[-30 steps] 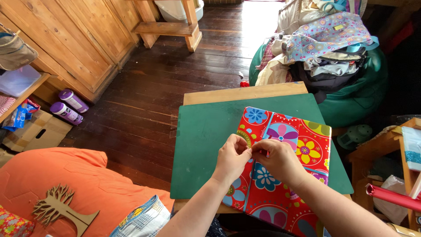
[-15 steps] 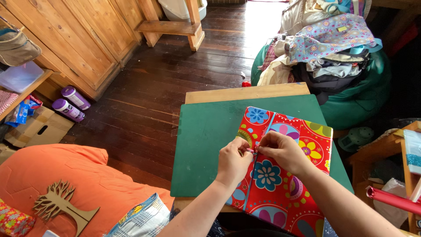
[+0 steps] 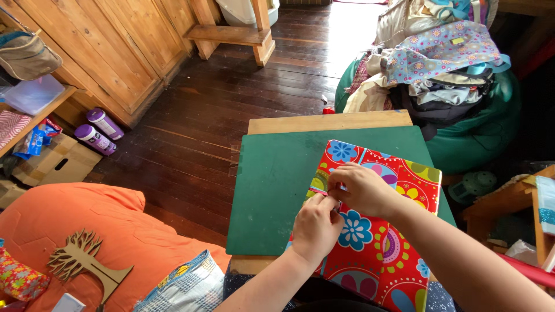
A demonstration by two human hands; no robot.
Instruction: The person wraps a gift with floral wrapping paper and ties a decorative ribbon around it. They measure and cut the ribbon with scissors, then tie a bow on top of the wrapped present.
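A flat parcel (image 3: pixel 399 242) wrapped in red paper with bright flowers lies on a green mat (image 3: pixel 277 179) over a small wooden table. A thin ribbon (image 3: pixel 317 191) runs across the parcel near its left edge. My left hand (image 3: pixel 315 226) rests on the parcel's left side with its fingers curled on the ribbon. My right hand (image 3: pixel 359 188) sits just above it, fingertips pinching the ribbon by the parcel's left edge. The two hands touch each other.
An orange cushion (image 3: pixel 63 231) with a wooden tree cut-out (image 3: pixel 81 267) lies at the lower left. Two purple-capped bottles (image 3: pixel 98 130) sit on the dark plank floor by a wooden cupboard. A green beanbag (image 3: pixel 480 133) piled with clothes stands behind the table.
My left hand has dropped lower on the parcel. My right hand has slid left toward the parcel's edge, drawing the ribbon that way. The view has shifted slightly.
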